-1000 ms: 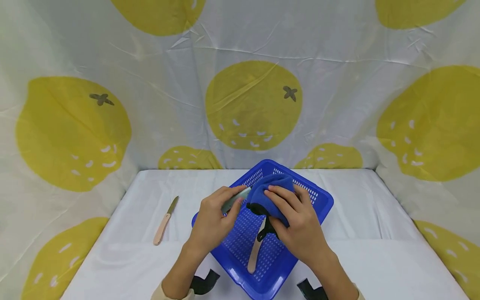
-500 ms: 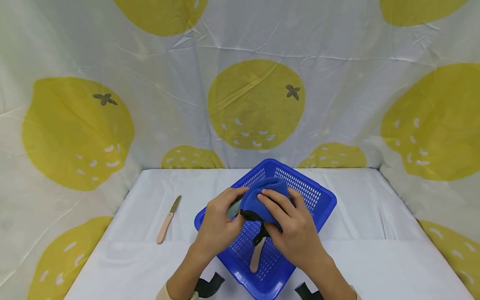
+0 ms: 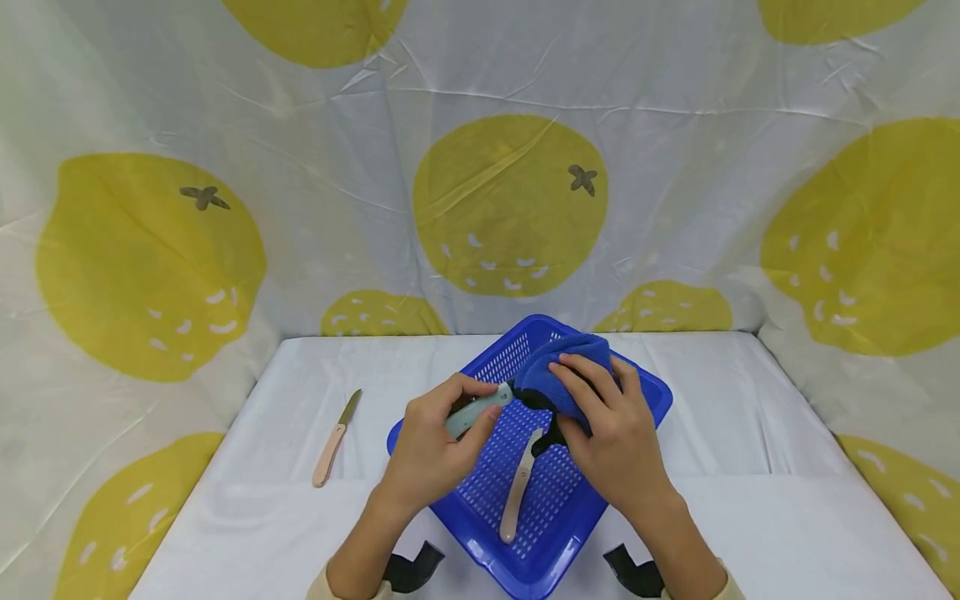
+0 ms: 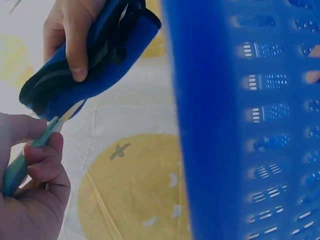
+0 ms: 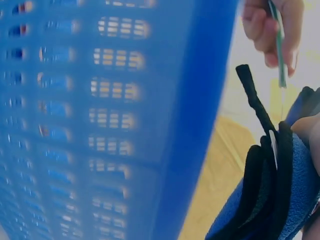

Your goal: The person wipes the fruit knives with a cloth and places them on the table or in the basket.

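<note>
My left hand (image 3: pixel 426 454) pinches a small knife by its pale green handle (image 3: pixel 471 418), held over the basket. Its blade (image 4: pixel 72 111) points at the folded blue cloth with black trim (image 3: pixel 542 372) and lies right at the cloth's edge. My right hand (image 3: pixel 618 454) grips this cloth, fingers spread over the top and thumb below. In the right wrist view the cloth's black edges (image 5: pixel 285 165) run in folded layers, and a thin bright strip (image 5: pixel 273 145) shows between them. Beneath the hands, a knife with a pinkish handle (image 3: pixel 513 508) lies in the blue basket (image 3: pixel 540 575).
Another knife with a pinkish handle (image 3: pixel 327 454) lies on the white tablecloth (image 3: pixel 247 517), left of the basket, blade pointing away. Black curved pieces (image 3: pixel 412 571) stick out by both wrists. A lemon-printed curtain (image 3: pixel 337 192) hangs behind and at the sides.
The hands first drew together, the green handle partly behind the cloth. Since then the right hand has carried the cloth rightward, exposing the whole handle and more of the knife in the basket.
</note>
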Action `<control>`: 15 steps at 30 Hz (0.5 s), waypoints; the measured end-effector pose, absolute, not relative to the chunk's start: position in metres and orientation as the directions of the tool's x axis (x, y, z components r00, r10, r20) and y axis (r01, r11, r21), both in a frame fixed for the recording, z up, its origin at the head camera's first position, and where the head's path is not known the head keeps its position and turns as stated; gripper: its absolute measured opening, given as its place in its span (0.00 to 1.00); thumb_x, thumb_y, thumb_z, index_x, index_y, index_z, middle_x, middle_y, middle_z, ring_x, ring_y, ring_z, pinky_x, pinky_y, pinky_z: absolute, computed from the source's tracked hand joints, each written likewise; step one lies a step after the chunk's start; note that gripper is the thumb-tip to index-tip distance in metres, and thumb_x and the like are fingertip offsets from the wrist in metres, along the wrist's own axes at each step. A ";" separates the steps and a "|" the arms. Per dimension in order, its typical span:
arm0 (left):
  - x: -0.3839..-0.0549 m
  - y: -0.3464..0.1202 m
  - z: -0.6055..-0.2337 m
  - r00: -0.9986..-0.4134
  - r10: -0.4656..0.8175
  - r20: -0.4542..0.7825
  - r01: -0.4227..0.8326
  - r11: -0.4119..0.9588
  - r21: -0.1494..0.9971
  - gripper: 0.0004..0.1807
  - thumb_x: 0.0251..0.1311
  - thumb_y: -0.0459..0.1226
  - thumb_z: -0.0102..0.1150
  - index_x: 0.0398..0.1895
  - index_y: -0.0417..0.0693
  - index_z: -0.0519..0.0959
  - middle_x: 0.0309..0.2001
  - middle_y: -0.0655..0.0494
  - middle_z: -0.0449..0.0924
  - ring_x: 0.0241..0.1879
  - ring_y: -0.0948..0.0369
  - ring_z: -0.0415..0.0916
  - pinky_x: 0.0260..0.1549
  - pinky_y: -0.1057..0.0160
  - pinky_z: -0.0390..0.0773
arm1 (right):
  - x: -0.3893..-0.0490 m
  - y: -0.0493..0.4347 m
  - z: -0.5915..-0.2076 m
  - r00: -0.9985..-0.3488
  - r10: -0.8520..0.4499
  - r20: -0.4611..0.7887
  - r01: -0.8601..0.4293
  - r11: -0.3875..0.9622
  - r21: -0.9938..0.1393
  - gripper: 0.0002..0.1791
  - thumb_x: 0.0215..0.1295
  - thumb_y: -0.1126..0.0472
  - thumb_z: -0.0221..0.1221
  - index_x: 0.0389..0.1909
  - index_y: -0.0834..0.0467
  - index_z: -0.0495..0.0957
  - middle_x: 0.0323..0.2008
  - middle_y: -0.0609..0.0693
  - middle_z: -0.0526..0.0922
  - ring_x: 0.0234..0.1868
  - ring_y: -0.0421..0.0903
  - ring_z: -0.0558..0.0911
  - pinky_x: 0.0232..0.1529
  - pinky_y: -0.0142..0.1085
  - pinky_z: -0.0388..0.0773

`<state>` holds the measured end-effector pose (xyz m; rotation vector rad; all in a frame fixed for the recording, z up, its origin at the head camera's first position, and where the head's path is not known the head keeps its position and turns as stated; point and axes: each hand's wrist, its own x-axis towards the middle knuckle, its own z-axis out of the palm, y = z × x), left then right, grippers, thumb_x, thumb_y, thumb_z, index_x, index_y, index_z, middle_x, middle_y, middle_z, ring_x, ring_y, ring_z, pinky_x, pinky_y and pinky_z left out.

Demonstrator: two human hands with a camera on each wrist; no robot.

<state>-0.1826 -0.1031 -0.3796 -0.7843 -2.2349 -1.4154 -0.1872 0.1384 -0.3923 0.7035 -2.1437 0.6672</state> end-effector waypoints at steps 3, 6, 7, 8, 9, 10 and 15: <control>-0.184 -0.103 -0.380 -0.793 0.212 0.571 0.608 0.347 0.714 0.10 0.67 0.36 0.68 0.49 0.52 0.82 0.38 0.59 0.87 0.27 0.67 0.78 0.22 0.67 0.79 | -0.191 0.146 -0.392 -0.556 -0.235 0.797 -0.653 0.717 -0.244 0.29 0.57 0.68 0.70 0.62 0.56 0.81 0.63 0.55 0.81 0.64 0.63 0.72 0.58 0.58 0.79; -0.185 -0.104 -0.382 -0.806 0.171 0.567 0.587 0.362 0.724 0.11 0.67 0.37 0.68 0.50 0.53 0.82 0.38 0.59 0.87 0.27 0.67 0.78 0.22 0.66 0.79 | -0.193 0.149 -0.390 -0.545 -0.207 0.812 -0.656 0.709 -0.260 0.30 0.55 0.70 0.70 0.62 0.56 0.81 0.63 0.55 0.81 0.64 0.63 0.72 0.57 0.58 0.80; -0.186 -0.104 -0.382 -0.809 0.162 0.565 0.581 0.367 0.726 0.11 0.67 0.37 0.67 0.51 0.54 0.82 0.39 0.59 0.87 0.27 0.66 0.78 0.23 0.67 0.79 | -0.193 0.150 -0.389 -0.536 -0.200 0.820 -0.662 0.703 -0.261 0.31 0.54 0.71 0.70 0.62 0.56 0.81 0.63 0.55 0.81 0.63 0.63 0.72 0.56 0.58 0.80; -0.186 -0.104 -0.383 -0.812 0.156 0.562 0.576 0.368 0.730 0.11 0.67 0.37 0.67 0.51 0.54 0.82 0.40 0.59 0.87 0.27 0.66 0.78 0.23 0.67 0.79 | -0.192 0.149 -0.388 -0.525 -0.195 0.828 -0.669 0.696 -0.260 0.32 0.53 0.71 0.70 0.62 0.56 0.82 0.63 0.54 0.81 0.63 0.63 0.73 0.55 0.58 0.80; -0.187 -0.104 -0.383 -0.814 0.153 0.561 0.574 0.365 0.733 0.11 0.68 0.37 0.67 0.52 0.54 0.82 0.40 0.59 0.87 0.28 0.66 0.77 0.23 0.67 0.79 | -0.191 0.149 -0.387 -0.516 -0.195 0.834 -0.676 0.691 -0.257 0.32 0.52 0.71 0.70 0.62 0.55 0.82 0.63 0.54 0.81 0.63 0.63 0.73 0.55 0.58 0.80; -0.187 -0.103 -0.383 -0.816 0.154 0.558 0.572 0.362 0.736 0.11 0.68 0.37 0.66 0.52 0.53 0.82 0.41 0.58 0.87 0.28 0.65 0.78 0.24 0.66 0.79 | -0.190 0.147 -0.387 -0.507 -0.199 0.839 -0.684 0.685 -0.251 0.33 0.52 0.71 0.70 0.62 0.55 0.82 0.63 0.53 0.81 0.63 0.63 0.73 0.55 0.57 0.79; -0.187 -0.101 -0.383 -0.839 0.159 0.521 0.541 0.349 0.765 0.11 0.71 0.37 0.62 0.54 0.51 0.81 0.41 0.59 0.86 0.29 0.64 0.78 0.25 0.66 0.80 | -0.181 0.135 -0.386 -0.467 -0.271 0.842 -0.736 0.646 -0.201 0.32 0.53 0.68 0.70 0.63 0.54 0.81 0.63 0.53 0.81 0.63 0.63 0.74 0.63 0.51 0.73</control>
